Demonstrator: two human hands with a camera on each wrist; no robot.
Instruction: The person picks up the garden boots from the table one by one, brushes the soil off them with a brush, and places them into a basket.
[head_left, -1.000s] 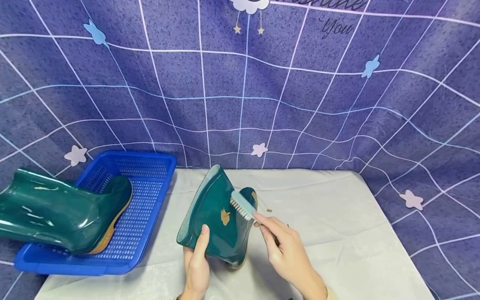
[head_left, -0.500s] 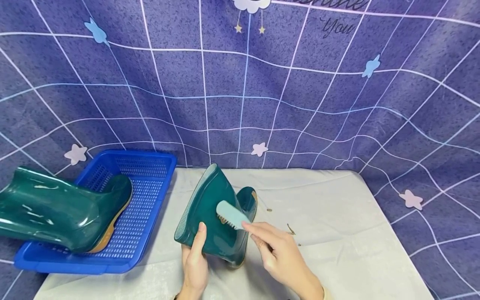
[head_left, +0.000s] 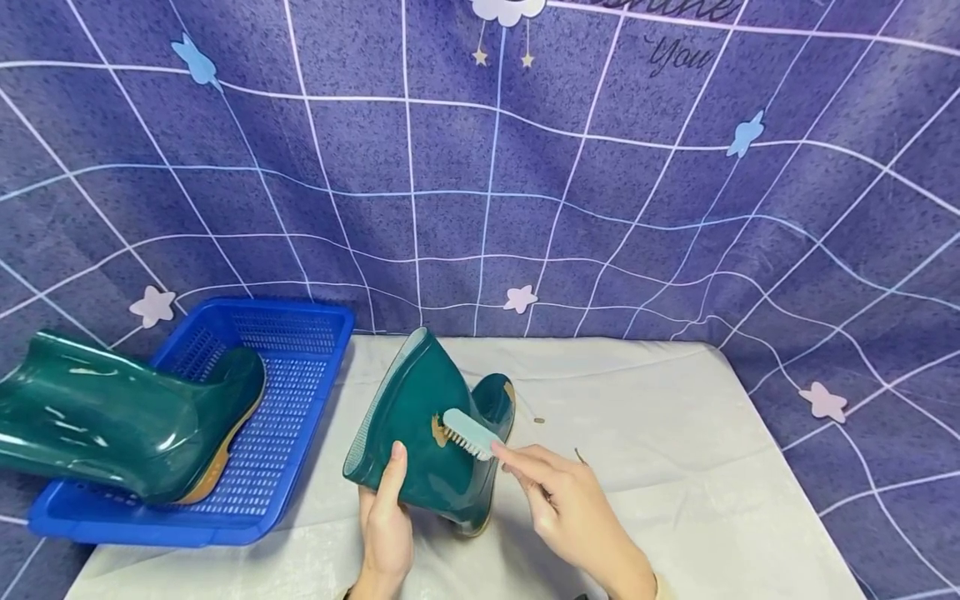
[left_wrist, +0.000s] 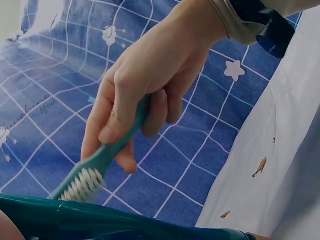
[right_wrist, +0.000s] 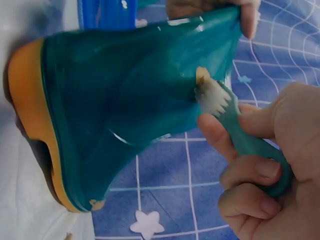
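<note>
A green rubber boot (head_left: 420,392) leans on the white cloth, its open top toward the left. My left hand (head_left: 386,525) grips it near the top rim, thumb on the outer side. In my right hand (head_left: 573,508) is a pale green scrub brush (head_left: 468,429), held by its handle. Its white bristles (right_wrist: 214,98) meet the edge of a tan mud patch (head_left: 438,431) on the boot's shaft. More tan mud (right_wrist: 97,204) clings to the toe, above the orange sole (right_wrist: 26,90). In the left wrist view the boot's edge covers the bristle tips.
A blue plastic basket (head_left: 300,417) stands at the left, with a second green boot (head_left: 127,417) lying across it. Small brown crumbs (left_wrist: 260,167) are scattered on the white cloth (head_left: 675,425). A purple patterned curtain (head_left: 450,225) hangs behind.
The brush has moved over the shaft's mud patch, covering it half a second ago, then drawn slightly right so the patch shows again. The boot and left hand have shifted slightly left.
</note>
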